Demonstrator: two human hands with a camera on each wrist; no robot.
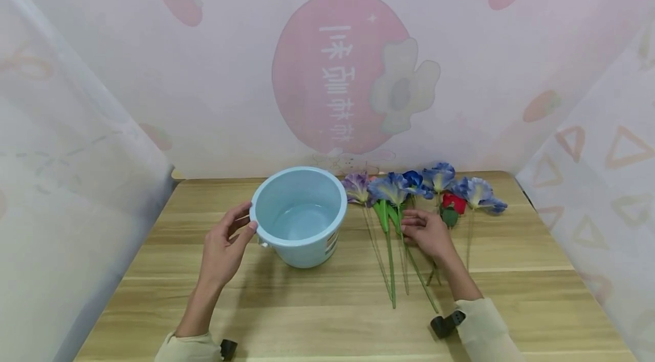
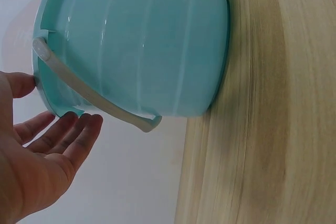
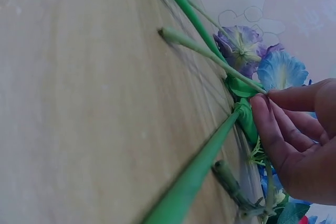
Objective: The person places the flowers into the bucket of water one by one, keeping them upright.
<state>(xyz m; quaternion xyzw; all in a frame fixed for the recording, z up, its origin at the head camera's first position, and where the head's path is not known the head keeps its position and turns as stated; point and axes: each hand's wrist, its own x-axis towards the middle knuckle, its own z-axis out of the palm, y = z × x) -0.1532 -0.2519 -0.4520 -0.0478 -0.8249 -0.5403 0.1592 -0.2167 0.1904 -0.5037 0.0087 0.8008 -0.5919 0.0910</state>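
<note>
A light blue bucket (image 1: 299,245) stands upright on the wooden table. My left hand (image 1: 225,245) is at its left rim, thumb and fingertips touching the edge with the fingers loosely extended. The bucket's pale handle (image 2: 97,97) hangs down its side in the left wrist view. Over on the right, my right hand (image 1: 427,231) pinches a thin green stem (image 3: 210,55) between thumb and index finger. That stem leads up to a light blue artificial flower (image 1: 391,188). Beneath this hand lies a thicker green stem (image 3: 197,179) with green leaves.
Around the right hand are a purple flower (image 1: 358,188), a red rose (image 1: 454,202), a dark blue flower (image 1: 413,179) and a pale blue flower (image 1: 477,192). Their stems point towards the table's front. A printed backdrop (image 1: 230,95) rises behind the table (image 1: 317,328).
</note>
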